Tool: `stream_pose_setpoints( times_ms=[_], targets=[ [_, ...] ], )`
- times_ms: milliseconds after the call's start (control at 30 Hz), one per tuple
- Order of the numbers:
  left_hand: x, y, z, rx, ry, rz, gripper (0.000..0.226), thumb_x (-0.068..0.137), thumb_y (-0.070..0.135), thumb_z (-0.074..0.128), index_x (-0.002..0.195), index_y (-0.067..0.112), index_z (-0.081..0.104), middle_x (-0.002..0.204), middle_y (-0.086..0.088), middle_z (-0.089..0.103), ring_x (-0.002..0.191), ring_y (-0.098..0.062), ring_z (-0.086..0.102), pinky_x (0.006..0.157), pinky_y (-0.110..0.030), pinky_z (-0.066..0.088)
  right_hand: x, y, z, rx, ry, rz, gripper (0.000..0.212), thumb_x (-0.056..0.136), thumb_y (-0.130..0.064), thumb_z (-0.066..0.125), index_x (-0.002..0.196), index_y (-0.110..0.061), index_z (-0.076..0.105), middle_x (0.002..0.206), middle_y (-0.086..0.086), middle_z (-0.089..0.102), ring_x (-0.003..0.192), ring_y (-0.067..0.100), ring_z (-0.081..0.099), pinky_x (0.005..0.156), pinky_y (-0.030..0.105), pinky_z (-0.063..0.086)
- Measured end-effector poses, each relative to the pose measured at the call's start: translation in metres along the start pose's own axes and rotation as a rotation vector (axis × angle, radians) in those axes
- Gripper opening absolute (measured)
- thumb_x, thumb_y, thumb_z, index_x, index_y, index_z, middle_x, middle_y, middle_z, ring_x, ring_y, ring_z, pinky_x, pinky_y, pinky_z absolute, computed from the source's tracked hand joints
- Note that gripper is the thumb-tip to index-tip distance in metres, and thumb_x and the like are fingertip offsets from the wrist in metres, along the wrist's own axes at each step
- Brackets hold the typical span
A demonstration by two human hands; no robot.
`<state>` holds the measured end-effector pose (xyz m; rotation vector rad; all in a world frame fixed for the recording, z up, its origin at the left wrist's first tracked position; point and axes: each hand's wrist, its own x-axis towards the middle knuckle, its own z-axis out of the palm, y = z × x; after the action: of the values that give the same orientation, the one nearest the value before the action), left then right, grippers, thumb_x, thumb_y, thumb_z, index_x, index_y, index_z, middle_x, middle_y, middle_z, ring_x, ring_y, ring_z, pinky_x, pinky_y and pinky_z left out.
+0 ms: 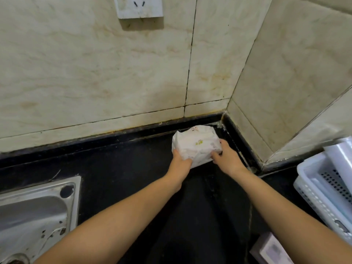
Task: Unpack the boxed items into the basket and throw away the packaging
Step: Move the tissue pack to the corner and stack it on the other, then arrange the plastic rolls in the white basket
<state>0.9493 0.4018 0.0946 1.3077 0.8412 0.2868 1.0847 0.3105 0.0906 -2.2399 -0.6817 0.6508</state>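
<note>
A white plastic-wrapped package (pixel 197 144) sits at the back of the black tabletop (pixel 123 168), pushed right into the corner where the two tiled walls (pixel 95 73) meet. Faint print shows on the wrap, too small to read. Both arms are stretched straight out to it. The left hand (pixel 181 161) grips its near-left corner, fingers curled into the wrapping; the right hand (pixel 227 158) is closed on its right end, thumb on the front face and fingers around the side. So the package lies dead ahead of the hands, at full reach, its long axis running left to right across the person, one hand at each end. Neither hand is clearly nearer; it's an even two-handed hold.

Now the key point: the white perforated basket (pixel 323 187) is down at the right edge, well apart from the package and much closer to the body. Looks like the package must come back and rightward, and the right arm has the shorter path there. A pale box (pixel 270 250) peeks in at the bottom right, partly cut off. On the left, a steel sink (pixel 34 212), well clear. Up top, a wall socket (pixel 139 6). My read: early on, wrap not yet opened.
</note>
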Motion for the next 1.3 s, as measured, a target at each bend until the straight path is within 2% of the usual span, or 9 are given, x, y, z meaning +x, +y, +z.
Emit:
stream_pose_setpoints(
  times_ms=[233, 333, 500, 667, 733, 800, 867, 1033, 1300],
  targets=[
    [0.087, 0.027, 0.032, 0.008, -0.032, 0.001, 0.064, 0.086, 0.007, 0.048, 0.145, 0.021, 0.028, 0.139, -0.004, 0.049, 0.125, -0.022, 0.047, 0.108, -0.037, 0.036, 0.087, 0.003, -0.023, 0.021, 0.092, 0.002, 0.041, 0.089, -0.019, 0.047, 0.129, -0.012, 0.044, 0.122, 0.017, 0.06, 0.109, 0.033, 0.059, 0.09, 0.037, 0.049],
    [0.099, 0.034, 0.042, 0.012, -0.048, 0.032, 0.066, 0.084, 0.007, 0.048, 0.145, 0.022, 0.028, 0.14, -0.002, 0.046, 0.125, -0.02, 0.044, 0.105, -0.033, 0.037, 0.104, 0.009, -0.031, 0.099, 0.073, 0.022, 0.037, 0.089, -0.018, 0.045, 0.125, -0.012, 0.048, 0.118, 0.018, 0.061, 0.106, 0.034, 0.061, 0.094, 0.048, 0.051],
    [0.095, 0.033, 0.04, 0.024, -0.041, -0.029, 0.068, 0.08, 0.0, 0.046, 0.144, 0.017, 0.032, 0.141, -0.007, 0.047, 0.124, -0.023, 0.044, 0.111, -0.041, 0.034, 0.093, 0.01, -0.033, 0.124, 0.061, 0.011, 0.044, 0.091, -0.02, 0.047, 0.134, -0.016, 0.039, 0.127, 0.014, 0.056, 0.111, 0.03, 0.057, 0.096, 0.05, 0.05],
    [0.071, 0.034, 0.029, 0.056, 0.045, -0.193, 0.063, 0.086, 0.012, 0.053, 0.143, 0.005, 0.025, 0.138, -0.013, 0.045, 0.12, -0.027, 0.046, 0.107, -0.041, 0.037, 0.056, 0.003, -0.042, 0.139, 0.131, -0.038, 0.041, 0.094, -0.021, 0.049, 0.134, -0.015, 0.042, 0.129, 0.009, 0.053, 0.111, 0.021, 0.052, 0.1, 0.048, 0.047],
    [0.051, 0.032, 0.029, 0.124, 0.056, -0.194, 0.063, 0.089, 0.017, 0.051, 0.145, 0.008, 0.023, 0.131, -0.01, 0.047, 0.113, -0.022, 0.048, 0.099, -0.034, 0.04, 0.031, 0.006, -0.048, 0.105, 0.13, 0.01, 0.048, 0.094, -0.02, 0.052, 0.139, -0.014, 0.037, 0.138, 0.013, 0.048, 0.117, 0.025, 0.053, 0.101, 0.048, 0.047],
    [0.028, 0.031, 0.034, 0.16, 0.032, -0.145, 0.054, 0.091, 0.013, 0.047, 0.142, 0.014, 0.029, 0.112, 0.0, 0.049, 0.09, -0.011, 0.049, 0.075, -0.023, 0.043, -0.001, 0.015, -0.057, 0.08, 0.13, 0.066, 0.044, 0.094, -0.02, 0.051, 0.136, -0.013, 0.042, 0.135, 0.015, 0.052, 0.114, 0.028, 0.058, 0.095, 0.047, 0.051],
    [0.008, 0.029, 0.046, 0.206, -0.028, -0.127, 0.048, 0.091, 0.011, 0.046, 0.137, 0.017, 0.036, 0.105, 0.003, 0.046, 0.077, -0.006, 0.045, 0.062, -0.019, 0.04, -0.038, 0.027, -0.069, 0.101, 0.154, 0.096, 0.028, 0.094, -0.019, 0.05, 0.12, -0.012, 0.056, 0.118, 0.017, 0.063, 0.096, 0.029, 0.066, 0.085, 0.046, 0.057],
    [-0.046, 0.022, 0.116, 0.423, -0.412, 0.073, 0.021, 0.089, 0.01, 0.045, 0.101, 0.019, 0.06, 0.096, -0.003, 0.06, 0.09, -0.017, 0.056, 0.083, -0.031, 0.046, -0.125, 0.067, -0.114, 0.107, 0.242, 0.172, 0.017, 0.094, -0.013, 0.045, 0.092, -0.013, 0.063, 0.092, 0.016, 0.068, 0.071, 0.018, 0.062, 0.062, 0.027, 0.051],
    [-0.063, 0.011, 0.235, 0.72, -0.754, 0.419, 0.02, 0.091, 0.009, 0.05, 0.094, 0.015, 0.068, 0.106, -0.009, 0.069, 0.099, -0.021, 0.063, 0.09, -0.026, 0.046, -0.19, 0.155, -0.212, -0.097, 0.444, 0.324, 0.029, 0.092, -0.006, 0.042, 0.103, -0.007, 0.069, 0.108, 0.011, 0.069, 0.089, 0.024, 0.064, 0.077, 0.027, 0.049]
  ],
)
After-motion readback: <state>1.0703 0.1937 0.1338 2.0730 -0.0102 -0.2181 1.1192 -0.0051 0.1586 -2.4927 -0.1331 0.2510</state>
